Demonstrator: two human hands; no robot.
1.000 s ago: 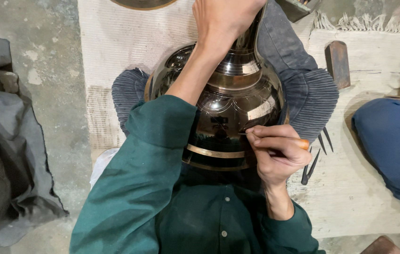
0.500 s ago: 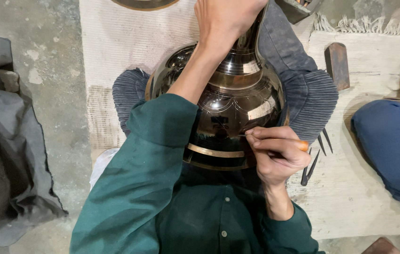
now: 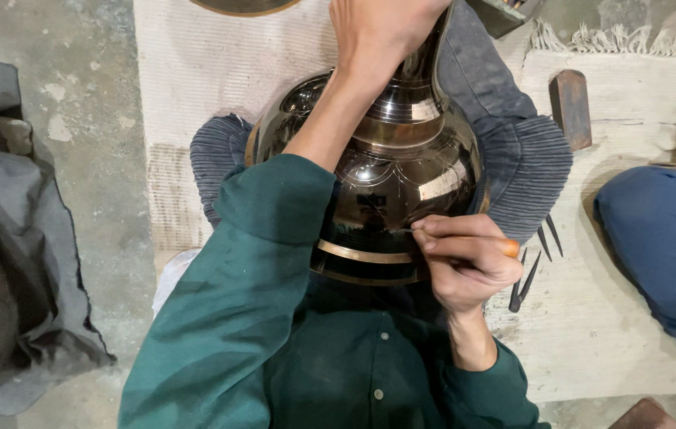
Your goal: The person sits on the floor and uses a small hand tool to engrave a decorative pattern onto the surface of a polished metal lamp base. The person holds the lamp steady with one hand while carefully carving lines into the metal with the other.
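Head view: a polished brass vase [image 3: 401,167] lies across the person's lap on the pale mat [image 3: 195,71]. Right hand [image 3: 465,262] pinches an orange-handled scribing tool [image 3: 505,245] against its belly; left hand [image 3: 381,28] clasps the neck. Dark pointed tools [image 3: 535,266] lie beside, toward the mat's right edge.

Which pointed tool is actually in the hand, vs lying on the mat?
The orange-handled scriber, pinched in the right hand, tip on the metal vase. The dark spikes lie loose on the mat beside it.
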